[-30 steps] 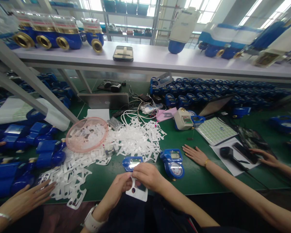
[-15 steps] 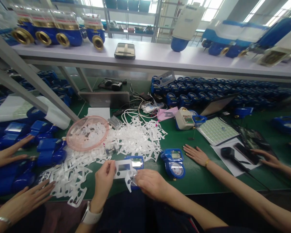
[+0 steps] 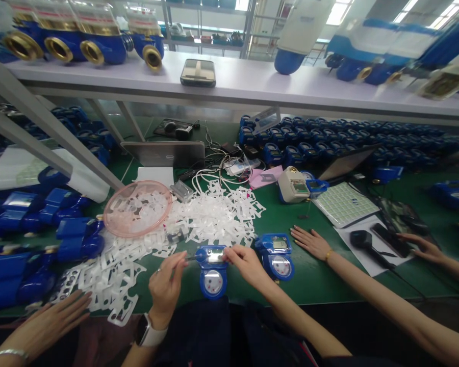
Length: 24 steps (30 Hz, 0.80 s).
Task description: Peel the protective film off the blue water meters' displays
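The left wrist carries a smartwatch (image 3: 151, 332) with a smooth white band and a dark, glossy face, and a thin ring (image 3: 159, 270) sits on one finger of the left hand (image 3: 163, 291). The right hand (image 3: 245, 264) and its wrist are bare. The clothing (image 3: 199, 331) is dark navy, with a narrow red-and-white line low on the right side.

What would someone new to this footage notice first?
The heap of white cut-out pieces in the middle of the green table stands out most, beside a round pink tray holding more. Behind, to the right, blue meters stand in dense rows under the pale shelf.
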{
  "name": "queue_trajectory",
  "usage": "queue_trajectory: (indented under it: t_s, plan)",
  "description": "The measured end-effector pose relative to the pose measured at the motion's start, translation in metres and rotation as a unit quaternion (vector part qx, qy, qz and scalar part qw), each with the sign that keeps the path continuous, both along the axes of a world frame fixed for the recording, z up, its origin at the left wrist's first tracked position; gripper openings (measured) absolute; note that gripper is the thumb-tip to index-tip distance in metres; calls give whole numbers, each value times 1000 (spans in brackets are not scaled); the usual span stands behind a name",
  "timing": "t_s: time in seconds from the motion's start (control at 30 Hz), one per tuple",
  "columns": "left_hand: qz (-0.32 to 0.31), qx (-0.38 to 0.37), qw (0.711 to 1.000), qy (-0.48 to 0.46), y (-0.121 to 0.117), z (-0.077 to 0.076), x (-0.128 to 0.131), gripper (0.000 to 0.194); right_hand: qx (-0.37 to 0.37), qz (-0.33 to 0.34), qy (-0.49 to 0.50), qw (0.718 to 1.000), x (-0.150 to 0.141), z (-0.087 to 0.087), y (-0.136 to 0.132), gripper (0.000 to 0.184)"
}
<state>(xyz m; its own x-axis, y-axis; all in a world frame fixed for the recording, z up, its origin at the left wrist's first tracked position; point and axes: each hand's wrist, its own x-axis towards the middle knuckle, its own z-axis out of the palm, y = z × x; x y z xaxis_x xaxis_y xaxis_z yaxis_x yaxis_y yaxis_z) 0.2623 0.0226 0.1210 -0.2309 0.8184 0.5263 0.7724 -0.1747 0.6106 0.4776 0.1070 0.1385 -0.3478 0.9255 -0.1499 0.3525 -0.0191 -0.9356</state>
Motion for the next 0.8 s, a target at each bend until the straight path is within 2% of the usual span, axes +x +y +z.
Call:
queue_trajectory:
  t_s: [0.07, 0.1, 0.2, 0.33, 0.4, 0.53, 0.63, 0.7, 0.8]
  plan:
    - [-55, 32, 997, 39, -1, 0, 3, 42, -168, 6, 83, 982, -6, -12, -11, 48]
    - [-78, 42, 995, 49, -2, -1, 3, 46, -219, -15, 115, 969, -8, -16, -15, 47]
    - [-130, 45, 989, 61, -5, -4, 1, 54, -290, -86, 175, 937, -9, -20, -20, 36]
    - [-176, 29, 981, 77, -7, -11, -2, 64, -351, -88, 197, 911, -4, -14, -17, 32]
    - [-202, 21, 976, 79, -6, -13, -3, 66, -352, -77, 184, 915, -3, -16, -17, 32]
    - [-270, 11, 959, 86, -3, -12, -6, 62, -309, -62, 161, 935, -2, -25, -18, 31]
    - [-280, 14, 957, 80, 0, -15, -13, 59, -256, -70, 151, 952, 3, -29, -18, 30]
    - [-252, 9, 966, 57, 2, -20, -19, 56, -228, -108, 139, 958, 7, -30, -17, 33]
    - [-129, -44, 991, -9, 10, -32, -22, 34, -214, -170, 122, 954, 12, -34, -18, 39]
